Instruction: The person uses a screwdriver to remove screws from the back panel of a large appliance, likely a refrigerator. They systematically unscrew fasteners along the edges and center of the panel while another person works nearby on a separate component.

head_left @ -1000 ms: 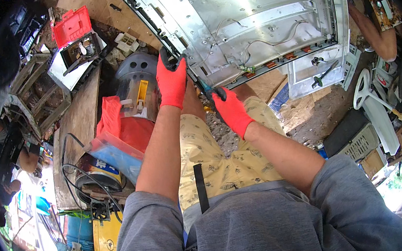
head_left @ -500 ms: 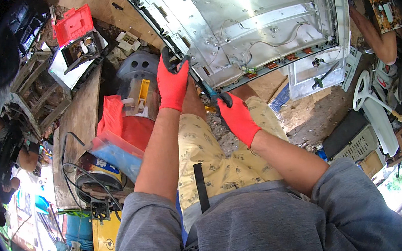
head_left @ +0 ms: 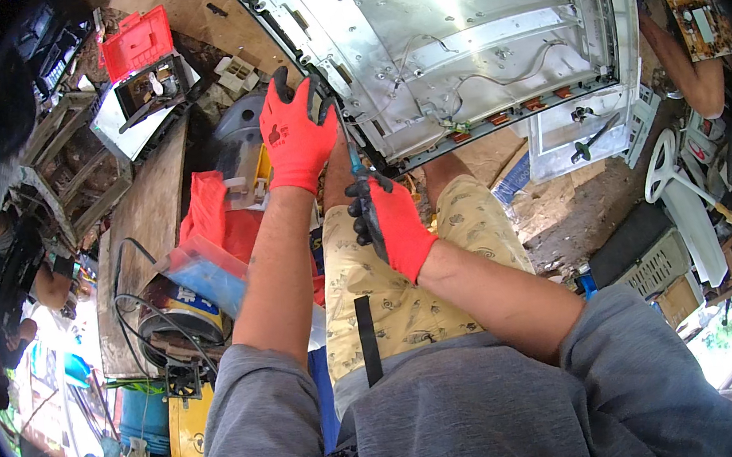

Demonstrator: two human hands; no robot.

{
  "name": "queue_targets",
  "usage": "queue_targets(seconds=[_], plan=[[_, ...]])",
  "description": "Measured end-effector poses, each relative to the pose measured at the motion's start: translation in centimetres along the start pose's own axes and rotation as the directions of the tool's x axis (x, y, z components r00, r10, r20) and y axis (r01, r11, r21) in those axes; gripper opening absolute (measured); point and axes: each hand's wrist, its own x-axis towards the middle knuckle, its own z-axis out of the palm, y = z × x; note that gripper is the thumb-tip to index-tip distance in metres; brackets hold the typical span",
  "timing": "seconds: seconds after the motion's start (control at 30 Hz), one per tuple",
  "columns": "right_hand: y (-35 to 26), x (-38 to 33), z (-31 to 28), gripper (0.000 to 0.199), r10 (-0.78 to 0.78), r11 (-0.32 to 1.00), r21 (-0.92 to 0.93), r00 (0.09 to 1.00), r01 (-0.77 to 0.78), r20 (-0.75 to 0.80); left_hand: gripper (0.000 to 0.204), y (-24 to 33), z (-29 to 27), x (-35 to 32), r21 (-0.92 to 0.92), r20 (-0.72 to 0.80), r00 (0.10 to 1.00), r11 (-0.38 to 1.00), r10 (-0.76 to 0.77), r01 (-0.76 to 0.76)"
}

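Observation:
A large silver metal panel, like the back of a flat screen with a dark edge frame, lies tilted in front of my knees. My left hand, in a red glove with black fingers, is open beside the panel's left edge, its fingers apart. Whether the thumb touches the edge I cannot tell. In my right hand, gloved the same way, a screwdriver with a teal handle is gripped below the panel's near left corner. Its shaft points up along that edge, and its tip is hard to make out.
To the left are a wooden board, a red open case, and a clear bag. A white frame piece lies right of the panel. Farther right, another person's arm shows beside a circuit board.
My left hand has lifted off the panel's edge and opened, moving slightly up and left. The right hand has shifted left and turned with the screwdriver, which now points more upright.

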Motion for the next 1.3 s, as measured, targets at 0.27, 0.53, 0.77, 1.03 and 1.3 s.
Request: queue_targets(seconds=[0.27, 0.53, 0.77, 1.03, 1.3], plan=[[1.1, 3.4, -2.9, 0.031, -0.507, 0.655, -0.681, 0.859, 0.328, -0.074, 0.055, -0.2, -2.4, 1.4, 0.229, 0.192, 0.972, 0.957, 0.136, -0.179], [-3.0, 3.1, -4.2, 0.030, -0.540, 0.466, -0.809, 0.840, 0.359, 0.062, 0.061, -0.1, -3.2, 2.9, 0.286, 0.288, 0.950, 0.935, 0.122, -0.207], [-4.1, 3.2, -5.4, 0.031, -0.557, 0.388, -0.833, 0.820, 0.395, 0.129, 0.063, -0.9, -2.2, 3.2, 0.158, 0.230, 0.969, 0.979, 0.089, -0.128], [-4.2, 2.4, -4.8, 0.027, -0.579, 0.382, -0.835, 0.807, 0.395, 0.117, 0.065, -0.6, -2.2, 3.0, 0.081, 0.170, 0.984, 0.994, 0.060, -0.074], [-4.5, 0.7, -5.8, 0.025, -0.594, 0.380, -0.815, 0.791, 0.437, 0.148, 0.063, -1.0, -2.2, 2.8, 0.030, 0.166, 0.983, 0.996, 0.078, -0.084]])
